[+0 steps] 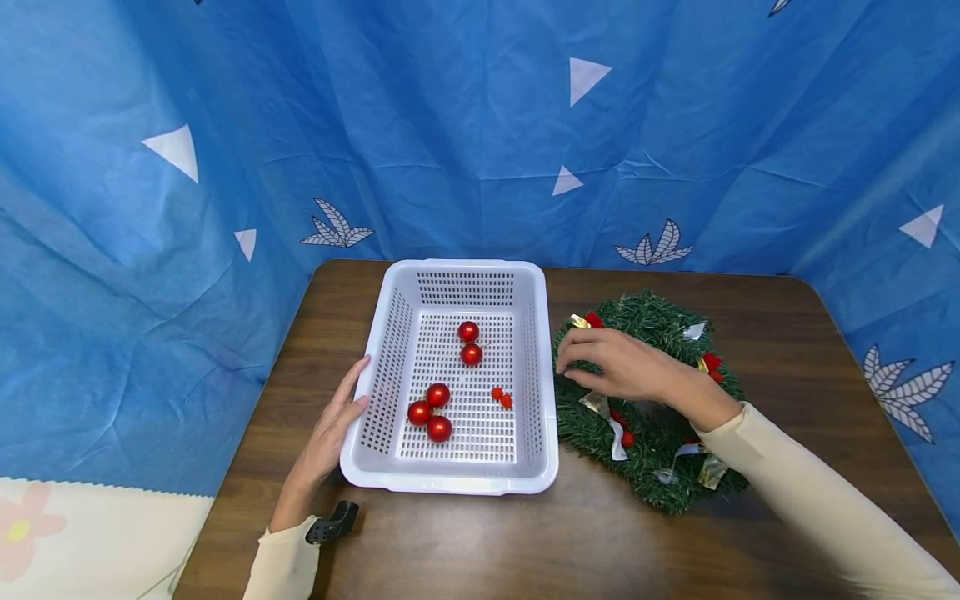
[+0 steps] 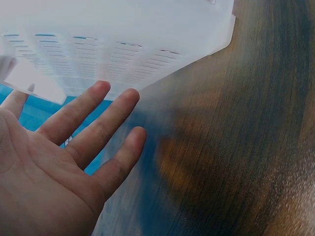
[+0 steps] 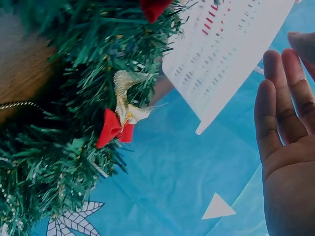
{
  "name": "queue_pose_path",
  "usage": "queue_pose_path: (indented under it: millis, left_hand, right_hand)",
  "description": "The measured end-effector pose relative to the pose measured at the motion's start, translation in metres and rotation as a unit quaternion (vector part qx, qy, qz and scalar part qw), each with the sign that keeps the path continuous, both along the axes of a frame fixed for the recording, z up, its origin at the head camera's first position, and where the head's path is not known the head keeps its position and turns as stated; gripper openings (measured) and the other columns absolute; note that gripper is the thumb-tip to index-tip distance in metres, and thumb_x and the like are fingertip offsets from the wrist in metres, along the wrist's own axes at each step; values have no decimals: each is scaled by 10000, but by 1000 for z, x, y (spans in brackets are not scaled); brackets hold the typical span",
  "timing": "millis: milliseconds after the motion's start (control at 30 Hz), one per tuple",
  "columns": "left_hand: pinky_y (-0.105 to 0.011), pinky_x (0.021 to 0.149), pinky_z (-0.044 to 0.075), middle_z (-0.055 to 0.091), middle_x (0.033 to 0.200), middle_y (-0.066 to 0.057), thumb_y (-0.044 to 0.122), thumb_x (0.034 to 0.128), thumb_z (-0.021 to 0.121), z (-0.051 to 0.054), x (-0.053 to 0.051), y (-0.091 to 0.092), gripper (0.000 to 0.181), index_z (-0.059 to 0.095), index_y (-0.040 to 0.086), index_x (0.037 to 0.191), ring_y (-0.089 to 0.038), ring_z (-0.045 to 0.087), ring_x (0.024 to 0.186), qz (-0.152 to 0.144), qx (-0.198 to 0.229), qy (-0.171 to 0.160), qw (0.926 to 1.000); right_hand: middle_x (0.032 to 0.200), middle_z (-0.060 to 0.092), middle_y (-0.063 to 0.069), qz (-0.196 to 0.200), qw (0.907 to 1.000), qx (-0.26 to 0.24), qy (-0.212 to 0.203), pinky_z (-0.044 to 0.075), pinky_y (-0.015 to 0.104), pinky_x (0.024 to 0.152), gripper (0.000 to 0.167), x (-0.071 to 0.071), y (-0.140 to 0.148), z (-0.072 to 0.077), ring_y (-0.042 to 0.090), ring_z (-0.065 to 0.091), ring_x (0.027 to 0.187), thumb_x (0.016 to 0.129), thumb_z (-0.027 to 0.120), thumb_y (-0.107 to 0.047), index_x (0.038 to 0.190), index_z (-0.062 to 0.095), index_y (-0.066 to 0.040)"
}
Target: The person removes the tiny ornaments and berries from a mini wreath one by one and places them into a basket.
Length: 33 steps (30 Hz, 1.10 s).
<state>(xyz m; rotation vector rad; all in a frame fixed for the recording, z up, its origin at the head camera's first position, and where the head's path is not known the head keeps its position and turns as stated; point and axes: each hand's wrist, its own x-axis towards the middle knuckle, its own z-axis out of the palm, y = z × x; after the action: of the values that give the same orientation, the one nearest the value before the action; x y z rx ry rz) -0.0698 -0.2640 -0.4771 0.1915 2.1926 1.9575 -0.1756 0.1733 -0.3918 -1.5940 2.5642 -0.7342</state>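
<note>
A white perforated plastic basket (image 1: pixel 450 481) stands on the table with several shiny red balls (image 1: pixel 439 428) and small red pieces (image 1: pixel 501 397) inside. My left hand (image 1: pixel 330 429) is at the basket's left side, its fingers spread and extended in the left wrist view, with the thumb and a fingertip by the rim. To the right of the basket lies a green tinsel wreath (image 1: pixel 648 317) decorated with bows and ribbons. My right hand (image 1: pixel 618 362) hovers over the wreath's left part, fingers loosely bent and pointing toward the basket. I see nothing between its fingers.
The dark wooden table (image 1: pixel 465 542) reaches back to a blue patterned curtain (image 1: pixel 480 125). A red and gold bow (image 3: pixel 115 125) sticks out from the wreath. A black band (image 1: pixel 333 522) is around my left wrist.
</note>
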Motion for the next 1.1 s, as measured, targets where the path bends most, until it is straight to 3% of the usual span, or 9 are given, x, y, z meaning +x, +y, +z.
queue_pose_path:
  millis: [200,400,600,833,1100]
  left_hand:
    - [-467,762,593,180,1618,-267,267,1102,333,2,0,-2,572,93,306,1619,-535,535,1185,-16,-16,-105,9999]
    - [-483,809,576,125,1648,-218,255,1101,335,1,1,-1,575,95,303,1620,-554,440,1275,-18,12,-94,10000]
    - [-508,767,592,167,1635,-236,282,1100,341,3,-1,0,569,104,327,1615,-543,534,1198,22,5,-190,9998]
    - [-512,830,572,120,1657,-196,280,1098,342,4,-2,1,573,105,319,1618,-559,432,1297,58,-149,-125,9998]
    - [-498,810,581,142,1649,-206,277,1099,338,3,0,2,566,111,324,1616,-553,461,1270,89,-170,-125,9997]
  right_hand:
    - [1062,631,-32,-111,9999,127,36,552,350,810,136,6,11,-2,114,618,950,873,777,-102,995,724,-131]
    - [1093,633,-40,-216,9997,119,66,548,359,821,163,12,23,-9,123,614,982,863,786,-105,1007,717,-135]
    - [1074,632,-66,-275,9995,162,84,550,342,788,175,15,35,-9,114,616,926,859,791,-121,1014,715,-153]
    - [1061,647,-71,-362,9989,279,-117,560,348,789,160,18,47,-11,138,647,933,867,783,-120,1013,726,-151]
    - [1082,641,-72,-321,9982,399,-317,556,353,789,165,22,56,-20,135,641,942,887,756,-99,1027,715,-177]
